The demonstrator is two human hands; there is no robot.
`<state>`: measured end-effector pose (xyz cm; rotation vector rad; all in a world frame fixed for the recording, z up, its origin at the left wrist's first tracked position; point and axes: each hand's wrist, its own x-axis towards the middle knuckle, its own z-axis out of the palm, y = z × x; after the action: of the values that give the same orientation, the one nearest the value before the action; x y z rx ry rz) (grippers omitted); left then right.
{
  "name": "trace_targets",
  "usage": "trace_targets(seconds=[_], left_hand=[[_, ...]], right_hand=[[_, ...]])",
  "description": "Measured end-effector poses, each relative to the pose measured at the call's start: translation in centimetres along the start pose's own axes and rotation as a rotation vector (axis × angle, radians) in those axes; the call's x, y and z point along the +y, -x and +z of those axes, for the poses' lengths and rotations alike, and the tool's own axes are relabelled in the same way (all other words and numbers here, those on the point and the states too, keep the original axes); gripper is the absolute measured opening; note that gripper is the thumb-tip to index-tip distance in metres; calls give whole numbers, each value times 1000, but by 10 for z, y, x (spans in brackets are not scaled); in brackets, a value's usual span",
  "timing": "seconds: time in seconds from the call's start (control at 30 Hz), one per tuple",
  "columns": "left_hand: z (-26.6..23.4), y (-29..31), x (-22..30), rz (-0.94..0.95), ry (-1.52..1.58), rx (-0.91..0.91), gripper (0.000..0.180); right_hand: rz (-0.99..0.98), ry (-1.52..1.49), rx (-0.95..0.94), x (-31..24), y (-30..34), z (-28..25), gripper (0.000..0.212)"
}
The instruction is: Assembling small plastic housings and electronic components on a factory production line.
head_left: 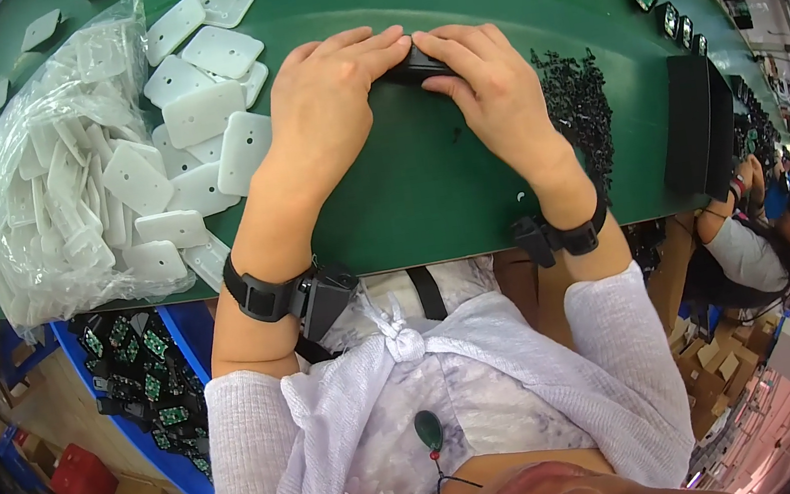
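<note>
**While my left hand (323,95) and right hand (491,82) meet on a black piece (417,65), white plates (205,115) crowd the left**

As I reach over the near edge of the green worktop (411,214), the black piece sits between my fingertips, well in from that edge. My right thumb and fingers pinch its right end; my left fingers lie over its left end, thumb hidden, so I cannot tell that hand's grip. Loose white plates overlap beside a clear plastic bag (24,299) of more plates, which reaches the near edge. Just right of my right hand, small black parts (580,110) lie heaped. Farther right, a black box (688,120) stands by the near edge. Below that edge, on my left, a blue bin (194,490) holds circuit parts (147,383).
</note>
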<state>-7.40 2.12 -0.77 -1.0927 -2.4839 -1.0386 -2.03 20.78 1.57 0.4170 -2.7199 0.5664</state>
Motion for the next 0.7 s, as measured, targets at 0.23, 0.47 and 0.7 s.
trace_targets(seconds=[0.23, 0.47, 0.7], left_hand=[[15, -16, 2, -21, 2, 113, 35], [13, -16, -2, -678, 829, 98, 30], [13, -17, 8, -700, 1009, 35, 34]], right_hand=[[422, -685, -312, 29, -31, -23, 41], [471, -1131, -22, 9, -28, -9, 46], [485, -1148, 84, 9, -35, 6, 39]])
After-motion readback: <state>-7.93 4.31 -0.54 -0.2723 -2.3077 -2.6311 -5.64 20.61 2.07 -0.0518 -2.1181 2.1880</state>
